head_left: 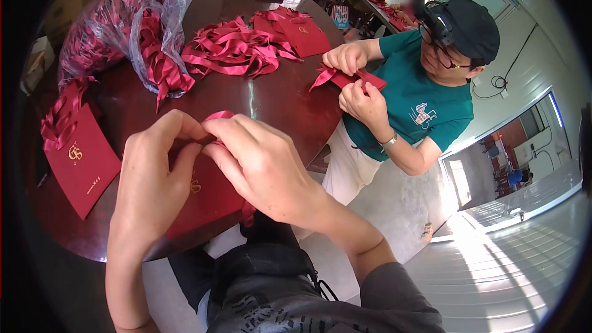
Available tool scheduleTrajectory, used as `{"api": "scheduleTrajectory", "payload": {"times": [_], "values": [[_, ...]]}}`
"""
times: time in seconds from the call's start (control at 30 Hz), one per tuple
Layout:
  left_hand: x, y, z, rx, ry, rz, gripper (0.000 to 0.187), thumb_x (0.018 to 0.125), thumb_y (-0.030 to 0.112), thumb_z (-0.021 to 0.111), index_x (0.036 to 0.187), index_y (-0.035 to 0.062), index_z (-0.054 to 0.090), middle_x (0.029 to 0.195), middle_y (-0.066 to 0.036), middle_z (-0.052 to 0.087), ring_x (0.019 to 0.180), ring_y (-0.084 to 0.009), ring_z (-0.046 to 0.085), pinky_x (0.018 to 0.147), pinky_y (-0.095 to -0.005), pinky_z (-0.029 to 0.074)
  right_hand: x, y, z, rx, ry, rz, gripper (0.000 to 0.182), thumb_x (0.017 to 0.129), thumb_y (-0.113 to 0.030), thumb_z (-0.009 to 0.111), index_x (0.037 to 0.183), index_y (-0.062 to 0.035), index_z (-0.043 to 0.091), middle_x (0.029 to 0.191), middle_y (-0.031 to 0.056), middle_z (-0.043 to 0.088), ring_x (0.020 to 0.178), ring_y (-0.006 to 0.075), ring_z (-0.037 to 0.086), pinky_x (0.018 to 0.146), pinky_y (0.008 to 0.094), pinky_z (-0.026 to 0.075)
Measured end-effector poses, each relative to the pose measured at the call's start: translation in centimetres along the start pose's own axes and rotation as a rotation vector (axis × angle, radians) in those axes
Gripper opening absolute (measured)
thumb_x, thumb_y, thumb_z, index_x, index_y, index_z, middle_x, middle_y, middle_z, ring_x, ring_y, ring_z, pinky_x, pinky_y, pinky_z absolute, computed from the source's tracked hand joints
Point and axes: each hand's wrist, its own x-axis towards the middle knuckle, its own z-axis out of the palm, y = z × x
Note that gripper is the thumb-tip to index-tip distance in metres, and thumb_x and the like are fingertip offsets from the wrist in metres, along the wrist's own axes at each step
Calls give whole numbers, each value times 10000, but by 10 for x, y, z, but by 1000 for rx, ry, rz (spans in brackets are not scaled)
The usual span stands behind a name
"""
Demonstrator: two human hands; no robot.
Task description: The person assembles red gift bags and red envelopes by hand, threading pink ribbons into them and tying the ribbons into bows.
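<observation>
A red paper bag (213, 194) with gold lettering lies at the table's near edge, partly hidden beneath my hands. Above it, my left hand (157, 160) and my right hand (253, 160) meet with fingertips pinched on a red ribbon (220, 115), a loop of which shows between them. The exact grip of my left fingers is partly hidden. To the left lies another red bag (83, 163) with a gold logo and ribbon at its top.
A plastic sack (129, 31) of red ribbons stands at the back left. Loose ribbons (237, 49) and stacked red bags (305, 36) lie beside it. Across the round table (287, 120), a co-worker (425, 80) holds a red bag in both hands.
</observation>
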Motion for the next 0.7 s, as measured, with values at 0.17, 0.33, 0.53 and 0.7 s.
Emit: {"api": "scheduleTrajectory", "payload": {"times": [0.17,0.33,0.53,0.7], "values": [[8,-20,-10,-135,-135,-93,58,824,-41,561,844,-79,601,727,-122,643,694,-157,617,643,-279,464,5,6,-3,93,-143,104,180,823,-47,674,955,11,566,865,164,627,729,313,645,620,364,509],[27,-25,-26,-352,-381,-371,133,810,5,596,937,-31,615,786,-55,645,726,-93,586,670,-234,459,8,5,0,209,-170,151,162,813,-58,687,910,20,583,831,153,642,719,275,667,630,340,530],[35,-41,-36,-492,-577,-500,196,789,11,652,977,0,594,759,-45,638,677,-78,581,580,-217,453,16,5,2,349,-309,271,118,820,-55,677,900,16,628,784,83,647,697,105,628,617,247,487],[33,-57,-31,-470,-490,-430,234,763,-29,666,949,4,528,760,-70,646,656,-88,577,581,-201,442,25,15,5,305,-435,267,118,831,-92,674,886,-1,621,748,25,545,614,74,475,548,226,378]]}}
